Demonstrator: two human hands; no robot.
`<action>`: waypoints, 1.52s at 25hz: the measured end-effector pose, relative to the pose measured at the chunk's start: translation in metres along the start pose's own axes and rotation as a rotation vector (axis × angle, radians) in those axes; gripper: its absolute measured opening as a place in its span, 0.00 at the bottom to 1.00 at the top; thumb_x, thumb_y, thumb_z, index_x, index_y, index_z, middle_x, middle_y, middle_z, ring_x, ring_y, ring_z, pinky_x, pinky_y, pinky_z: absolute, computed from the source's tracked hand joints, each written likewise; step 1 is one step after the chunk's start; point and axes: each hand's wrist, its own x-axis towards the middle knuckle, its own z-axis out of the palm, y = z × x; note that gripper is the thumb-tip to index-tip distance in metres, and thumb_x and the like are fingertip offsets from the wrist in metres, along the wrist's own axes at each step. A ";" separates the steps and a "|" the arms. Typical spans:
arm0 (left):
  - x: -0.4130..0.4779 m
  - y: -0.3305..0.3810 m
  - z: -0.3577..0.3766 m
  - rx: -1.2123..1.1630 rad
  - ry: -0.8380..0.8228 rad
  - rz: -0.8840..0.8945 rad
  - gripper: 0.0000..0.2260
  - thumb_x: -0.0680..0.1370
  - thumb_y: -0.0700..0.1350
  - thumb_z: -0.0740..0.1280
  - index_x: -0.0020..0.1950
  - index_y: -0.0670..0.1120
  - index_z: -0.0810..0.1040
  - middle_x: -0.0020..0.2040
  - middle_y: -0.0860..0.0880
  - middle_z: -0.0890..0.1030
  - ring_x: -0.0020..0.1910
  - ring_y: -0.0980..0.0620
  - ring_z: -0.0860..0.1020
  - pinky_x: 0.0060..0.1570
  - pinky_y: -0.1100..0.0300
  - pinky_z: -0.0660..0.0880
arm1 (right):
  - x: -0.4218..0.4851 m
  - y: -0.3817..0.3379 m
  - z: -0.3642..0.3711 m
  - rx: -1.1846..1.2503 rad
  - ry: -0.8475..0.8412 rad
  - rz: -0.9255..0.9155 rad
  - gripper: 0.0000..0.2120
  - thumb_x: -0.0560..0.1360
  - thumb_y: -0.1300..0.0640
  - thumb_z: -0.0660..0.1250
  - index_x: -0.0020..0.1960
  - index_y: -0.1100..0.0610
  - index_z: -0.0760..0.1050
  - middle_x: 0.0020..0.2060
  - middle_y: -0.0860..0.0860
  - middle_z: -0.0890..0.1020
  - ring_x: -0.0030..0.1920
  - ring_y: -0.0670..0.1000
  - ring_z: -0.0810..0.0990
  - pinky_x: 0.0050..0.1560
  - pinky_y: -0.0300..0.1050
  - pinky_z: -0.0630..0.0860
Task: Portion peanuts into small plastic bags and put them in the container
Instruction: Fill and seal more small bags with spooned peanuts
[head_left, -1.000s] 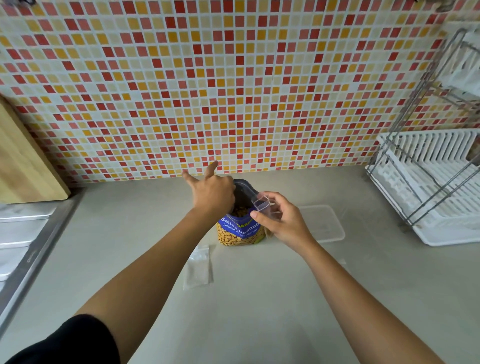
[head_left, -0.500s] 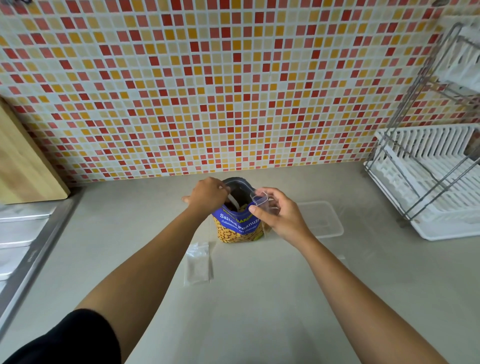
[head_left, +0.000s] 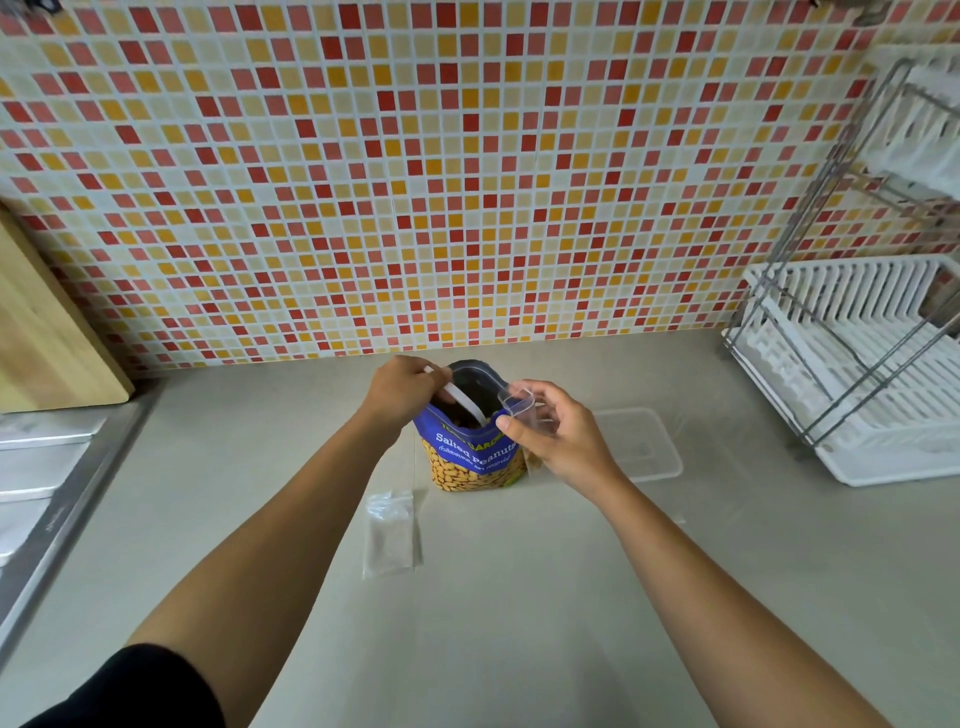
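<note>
A blue and yellow pouch of salted peanuts (head_left: 470, 457) stands open on the grey counter, near the tiled wall. My left hand (head_left: 402, 389) grips the handle of a white spoon (head_left: 465, 402) whose bowl dips into the pouch mouth. My right hand (head_left: 545, 431) pinches a small clear plastic bag (head_left: 517, 402), held open beside the pouch's right rim. A stack of flat clear bags (head_left: 389, 532) lies on the counter in front of the pouch. The clear plastic container (head_left: 641, 441) sits to the right, behind my right hand.
A white dish rack with a metal frame (head_left: 852, 364) fills the right side. A wooden cutting board (head_left: 47, 332) leans on the wall at the left, above a steel sink drainer (head_left: 36, 467). Bare grey counter (head_left: 519, 597) lies in front.
My left hand went from spread fingers above the pouch to gripping the white spoon and drawing it up in the pouch mouth. My right hand kept holding the small bag.
</note>
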 end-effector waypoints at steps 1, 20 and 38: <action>0.000 0.001 -0.002 -0.045 0.005 -0.012 0.09 0.79 0.47 0.63 0.46 0.42 0.79 0.38 0.50 0.79 0.38 0.55 0.76 0.36 0.64 0.71 | 0.000 0.000 0.000 0.000 0.002 0.001 0.25 0.69 0.47 0.73 0.63 0.51 0.72 0.58 0.45 0.79 0.56 0.47 0.78 0.52 0.44 0.78; -0.006 -0.010 -0.038 -0.379 0.138 -0.191 0.10 0.80 0.50 0.60 0.53 0.45 0.75 0.42 0.51 0.80 0.54 0.52 0.75 0.60 0.44 0.61 | 0.005 -0.019 0.001 -0.053 0.185 -0.088 0.24 0.66 0.50 0.75 0.60 0.51 0.74 0.53 0.46 0.80 0.49 0.44 0.78 0.45 0.35 0.76; -0.005 0.008 -0.064 -0.499 0.194 -0.176 0.09 0.80 0.51 0.61 0.54 0.48 0.73 0.43 0.53 0.80 0.46 0.58 0.79 0.54 0.50 0.65 | 0.017 -0.029 0.014 -0.409 0.150 -0.155 0.29 0.64 0.47 0.77 0.61 0.54 0.73 0.53 0.48 0.80 0.47 0.45 0.78 0.47 0.40 0.78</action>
